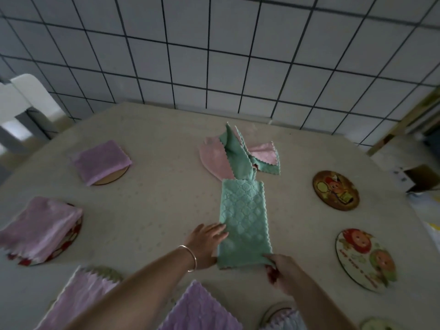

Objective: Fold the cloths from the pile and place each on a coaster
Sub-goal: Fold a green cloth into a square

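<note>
A green cloth [244,217], folded into a long strip, lies on the table in front of me. My left hand [206,241] rests with straight fingers against its left edge. My right hand [281,270] pinches its near right corner. Behind it lies the pile [238,153] of pink and green cloths. Two round picture coasters [335,190] [365,258] lie bare on the right. Folded purple cloths [101,160] [40,229] sit on coasters at the left.
More purple cloths [81,298] [200,308] lie at the near edge, and a pale cloth on a coaster [282,316] sits near my right arm. A white chair [21,101] stands at the left; a tiled wall backs the table [152,201].
</note>
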